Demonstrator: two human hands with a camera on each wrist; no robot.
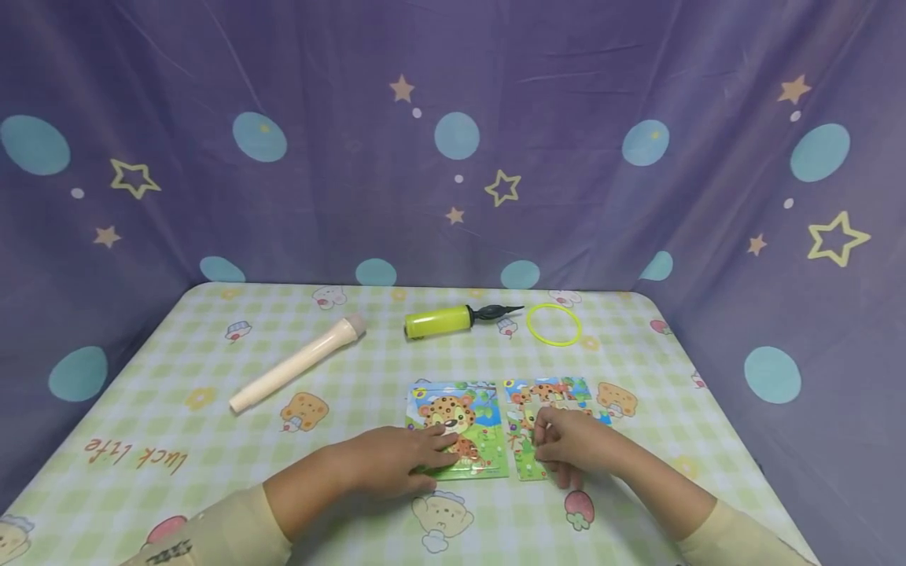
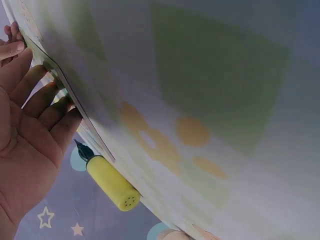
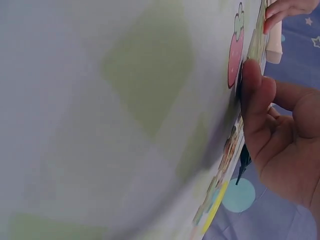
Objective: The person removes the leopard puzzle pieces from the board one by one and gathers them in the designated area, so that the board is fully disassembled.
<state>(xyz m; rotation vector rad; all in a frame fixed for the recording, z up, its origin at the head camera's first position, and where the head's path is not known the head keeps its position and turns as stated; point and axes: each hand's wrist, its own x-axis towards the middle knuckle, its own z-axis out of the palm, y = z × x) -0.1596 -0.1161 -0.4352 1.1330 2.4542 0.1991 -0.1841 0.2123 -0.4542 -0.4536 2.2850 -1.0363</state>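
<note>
A square picture board [image 1: 487,428] with a spotted leopard cub lies flat near the table's front. My left hand [image 1: 396,460] rests on its lower left part, fingers stretched over the picture. Just to the right lie jigsaw puzzle pieces [image 1: 545,389] of a similar leopard picture, set closely together with uneven gaps. Over their lower right part is my right hand [image 1: 576,444], thumb and fingers bent down to the pieces. In the right wrist view, the right fingertips [image 3: 252,75] are low at the table surface; I cannot tell whether a piece is between them.
Behind the puzzle lies a yellow hand pump [image 1: 439,322] with a black nozzle, beside a yellow ring [image 1: 554,344]. A cream-coloured tube [image 1: 297,364] lies slanted at the left. The table has a checked cloth [image 1: 212,472]; a purple curtain [image 1: 340,196] hangs round it.
</note>
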